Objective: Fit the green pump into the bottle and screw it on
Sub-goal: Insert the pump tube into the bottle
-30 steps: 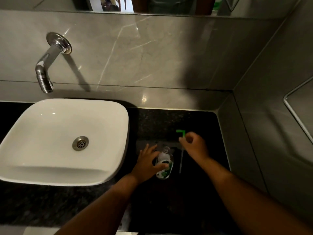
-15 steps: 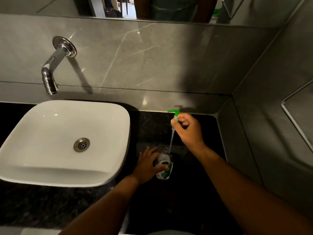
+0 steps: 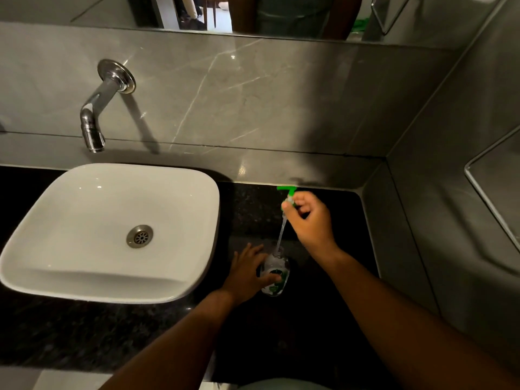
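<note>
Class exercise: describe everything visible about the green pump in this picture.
The green pump has a bright green plastic-looking spout head and a thin, translucent dip tube angling down-left. The right hand pinches it below the head, holding it raised. The tube's lower end meets the open neck of the clear bottle, steadied on the dark counter by the left hand.

The bright green plastic pump [image 3: 286, 190] tops a clear tube; the clear plastic bottle [image 3: 275, 274] wears a green-and-white label. A glossy white ceramic basin [image 3: 112, 229] sits on the black speckled stone desk [image 3: 84, 333] — behind it, a grey wall [image 3: 225, 94] veined white.
</note>
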The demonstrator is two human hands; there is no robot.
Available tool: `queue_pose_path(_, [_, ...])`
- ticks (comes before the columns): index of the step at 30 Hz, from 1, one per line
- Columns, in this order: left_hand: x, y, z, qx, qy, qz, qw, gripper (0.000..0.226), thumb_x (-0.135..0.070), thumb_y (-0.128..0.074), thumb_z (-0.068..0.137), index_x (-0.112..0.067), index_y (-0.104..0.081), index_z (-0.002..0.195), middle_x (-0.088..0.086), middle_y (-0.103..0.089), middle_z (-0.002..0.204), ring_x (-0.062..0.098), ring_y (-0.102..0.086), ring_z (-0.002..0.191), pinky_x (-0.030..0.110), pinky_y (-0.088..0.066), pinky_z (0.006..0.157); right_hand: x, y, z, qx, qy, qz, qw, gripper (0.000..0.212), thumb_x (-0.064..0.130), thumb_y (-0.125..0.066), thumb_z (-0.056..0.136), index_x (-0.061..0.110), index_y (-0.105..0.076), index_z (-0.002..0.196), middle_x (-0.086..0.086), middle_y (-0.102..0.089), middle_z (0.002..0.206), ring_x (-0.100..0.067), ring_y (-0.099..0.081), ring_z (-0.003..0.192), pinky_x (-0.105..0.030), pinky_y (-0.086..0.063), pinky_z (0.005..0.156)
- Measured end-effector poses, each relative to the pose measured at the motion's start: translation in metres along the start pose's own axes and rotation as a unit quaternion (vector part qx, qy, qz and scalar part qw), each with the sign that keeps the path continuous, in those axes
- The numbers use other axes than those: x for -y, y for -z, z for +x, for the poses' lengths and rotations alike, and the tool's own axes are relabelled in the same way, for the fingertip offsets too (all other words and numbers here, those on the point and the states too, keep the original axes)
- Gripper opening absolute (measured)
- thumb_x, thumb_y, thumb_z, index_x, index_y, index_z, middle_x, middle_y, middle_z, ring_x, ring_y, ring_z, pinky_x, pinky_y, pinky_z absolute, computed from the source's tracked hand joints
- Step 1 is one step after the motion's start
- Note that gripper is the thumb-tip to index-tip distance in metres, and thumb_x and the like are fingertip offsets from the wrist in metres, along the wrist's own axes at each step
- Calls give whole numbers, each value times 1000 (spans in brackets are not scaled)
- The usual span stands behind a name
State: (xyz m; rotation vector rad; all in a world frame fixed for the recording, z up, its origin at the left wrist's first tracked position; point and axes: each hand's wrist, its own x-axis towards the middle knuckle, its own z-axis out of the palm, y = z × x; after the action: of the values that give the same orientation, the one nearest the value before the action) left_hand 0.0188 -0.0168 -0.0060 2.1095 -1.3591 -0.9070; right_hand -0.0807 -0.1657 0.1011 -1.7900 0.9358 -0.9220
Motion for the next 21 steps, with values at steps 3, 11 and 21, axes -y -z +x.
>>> queue_pose_path(3, [2,0,-1,2,-5,3,1000,79,-77,-52,69,-31,-45,132,-5,-23,155,18,-1,144,54,4,113,-16,-6,-26,25,-27,-24,999,15,33,-71,79,32,-60,88,18,-60,77,7,-57,70,-6,-43,60])
queue_pose_path(11, [0,-6,-8,-15,-8,22,1000,73,-71,-53,72,-28,-45,131,-3,-28,153,19,-7,143,54,0,113,-34,-5,-60,37,-70,-38,996,19,32,-75,75,28,-58,83,13,-61,79,4,-58,76,-5,-42,65])
queue_pose_path(21, [0,-9,-8,-26,-15,11,999,78,-78,-46,68,-34,-43,132,-5,-33,150,19,-11,142,54,-1,114,-45,-2,-75,95,-84,-117,985,22,49,-73,64,42,-54,75,16,-59,75,5,-56,73,-15,-41,60])
